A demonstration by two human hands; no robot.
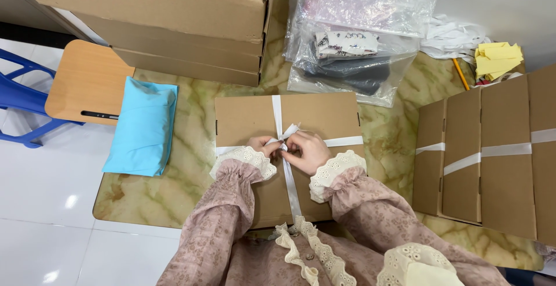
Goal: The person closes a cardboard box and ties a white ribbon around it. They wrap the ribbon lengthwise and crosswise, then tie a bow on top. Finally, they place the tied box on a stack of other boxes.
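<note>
1. A small packing workroom, it seems: a marble-look table [174, 205] on a white tiled floor [46, 205].
2. Flat cartons [174, 13] are stacked at 11 o'clock.
3. Ribboned boxes [492, 152] stand in a row at 3 o'clock.
4. Bagged goods [353, 48] and ribbon scraps [452, 37] lie at 1 o'clock.

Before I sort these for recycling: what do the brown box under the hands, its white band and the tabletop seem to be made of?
Flat brown box: matte corrugated cardboard, by its tab slots. White band: flat woven-looking ribbon, possibly fabric. Green-veined tabletop: glossy marble or imitation.
</note>
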